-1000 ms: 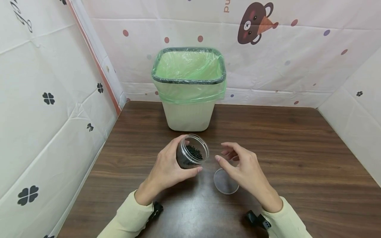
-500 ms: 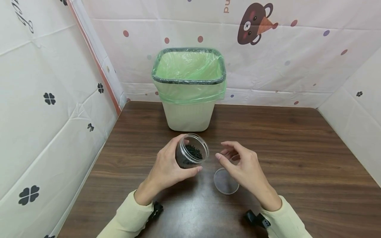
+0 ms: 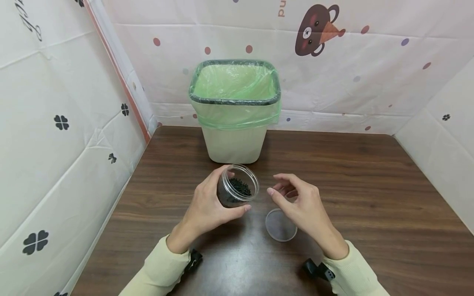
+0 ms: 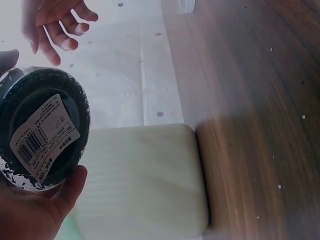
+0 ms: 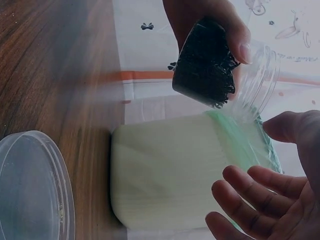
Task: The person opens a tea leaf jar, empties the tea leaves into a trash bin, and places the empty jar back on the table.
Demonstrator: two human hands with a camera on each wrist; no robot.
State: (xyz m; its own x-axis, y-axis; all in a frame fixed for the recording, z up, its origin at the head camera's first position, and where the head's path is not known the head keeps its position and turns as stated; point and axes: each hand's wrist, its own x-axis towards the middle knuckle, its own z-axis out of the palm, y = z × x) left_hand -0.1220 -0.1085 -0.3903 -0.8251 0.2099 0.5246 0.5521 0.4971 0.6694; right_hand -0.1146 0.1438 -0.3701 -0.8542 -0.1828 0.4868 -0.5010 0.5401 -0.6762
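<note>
My left hand (image 3: 207,205) grips a clear round jar (image 3: 225,196), thumb on the near side and fingers round the far side. The jar is uncapped and held off the table, its mouth tilted up and to the right. Inside lie dark, dry shreds (image 3: 240,187) that look like tea leaves. On its base a white barcode label (image 4: 45,137) shows in the left wrist view. Just right of the jar, my right hand (image 3: 301,201) hovers with loosely bent fingers, holding nothing. Below it a clear round lid (image 3: 280,226) lies on the table, partly covered by that hand.
Behind the jar stands a pale bin (image 3: 233,144) lined with a green bag (image 3: 237,119), its top uncovered. The brown wooden table (image 3: 352,172) reaches back to a patterned sheet (image 3: 370,74); another patterned sheet (image 3: 81,164) bounds the left side.
The jar in my left hand has risen very slightly and shifted a touch to the left. My right hand has barely moved, and the lid stays in place.
</note>
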